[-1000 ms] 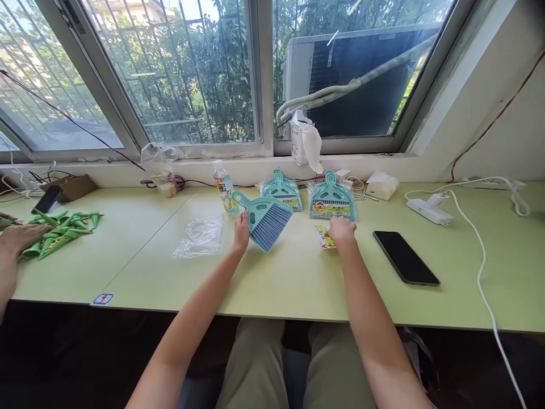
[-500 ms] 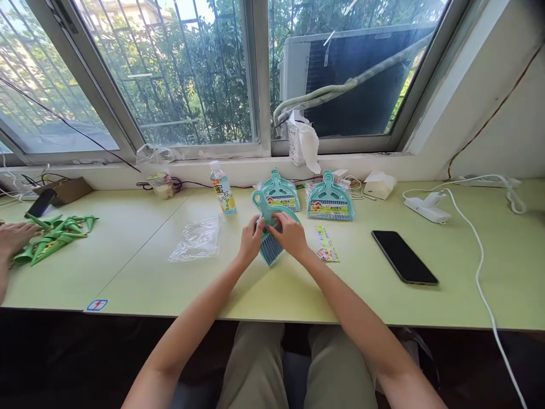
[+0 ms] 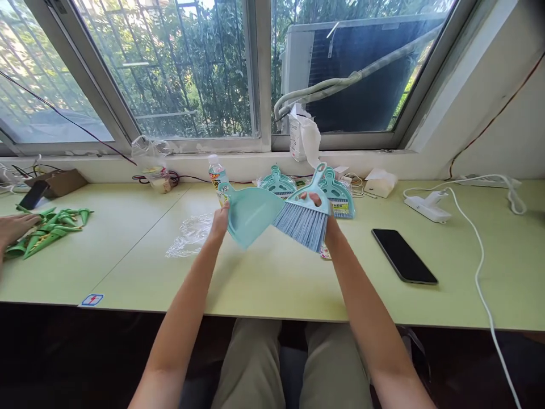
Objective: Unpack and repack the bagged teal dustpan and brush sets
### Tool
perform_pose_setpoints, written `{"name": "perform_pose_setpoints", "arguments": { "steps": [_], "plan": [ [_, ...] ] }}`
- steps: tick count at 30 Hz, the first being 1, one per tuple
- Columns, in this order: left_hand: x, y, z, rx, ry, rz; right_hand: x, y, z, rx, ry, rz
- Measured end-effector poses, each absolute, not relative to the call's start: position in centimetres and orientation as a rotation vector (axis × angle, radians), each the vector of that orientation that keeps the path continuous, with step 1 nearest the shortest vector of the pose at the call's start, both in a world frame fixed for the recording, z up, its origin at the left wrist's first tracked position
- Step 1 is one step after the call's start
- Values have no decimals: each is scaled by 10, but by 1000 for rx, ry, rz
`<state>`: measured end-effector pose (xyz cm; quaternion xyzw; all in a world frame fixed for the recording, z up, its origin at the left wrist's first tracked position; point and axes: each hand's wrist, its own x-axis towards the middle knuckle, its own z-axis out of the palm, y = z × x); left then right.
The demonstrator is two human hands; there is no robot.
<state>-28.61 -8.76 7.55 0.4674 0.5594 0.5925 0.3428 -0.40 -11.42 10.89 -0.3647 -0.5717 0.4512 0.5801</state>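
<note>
My left hand (image 3: 220, 220) is closed on the left side of a teal dustpan (image 3: 255, 213), which is raised over the table with its smooth pan toward me. In my right hand (image 3: 331, 227) is a small teal hand brush (image 3: 304, 218) with grey-blue bristles, held by its head, fingers partly hidden behind it. The bristles' left end meets or overlaps the dustpan's right corner. Behind them lie two packaged dustpan sets, one on the left (image 3: 277, 180) and one on the right (image 3: 340, 196), partly covered. A printed card (image 3: 325, 251) shows below the brush.
A clear plastic wrapper (image 3: 187, 236) lies left of my hands, with a drink bottle (image 3: 216, 170) behind. A black phone (image 3: 404, 255) and a white power strip (image 3: 426, 209) are at right. Far left, another person's hand (image 3: 17, 227) touches green cone-shaped pieces (image 3: 55, 227).
The dustpan and brush, together between both hands before, are now drawn apart sideways. My left hand has moved left with the dustpan, my right hand right with the brush, bristles facing me.
</note>
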Motion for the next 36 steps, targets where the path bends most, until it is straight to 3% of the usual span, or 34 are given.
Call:
{"name": "perform_pose_setpoints", "arguments": {
  "steps": [5, 11, 14, 18, 28, 33, 36],
  "plan": [
    [-321, -82, 73, 1437, 1577, 1218, 17, -112, 114, -1017, -1525, 746],
    [-321, -91, 69, 1785, 1888, 678, -8, -118, 108, -1668, -1993, 285],
    [-317, -93, 67, 1946, 1940, 455, -20, -118, 100, -1939, -2118, 230],
    [-310, -91, 61, 2029, 1945, 412, -25, -109, 86, -2091, -2100, 280],
    [-301, -92, 57, 2065, 1889, 583, -21, -104, 77, -2103, -2101, 322],
    [-302, -97, 74, 1840, 1984, 1385, 3, -101, 87, -1981, -1658, 114],
    [-312, -102, 85, 1616, 2106, 1642, 24, -99, 91, -1930, -1379, 45]
  ]
}}
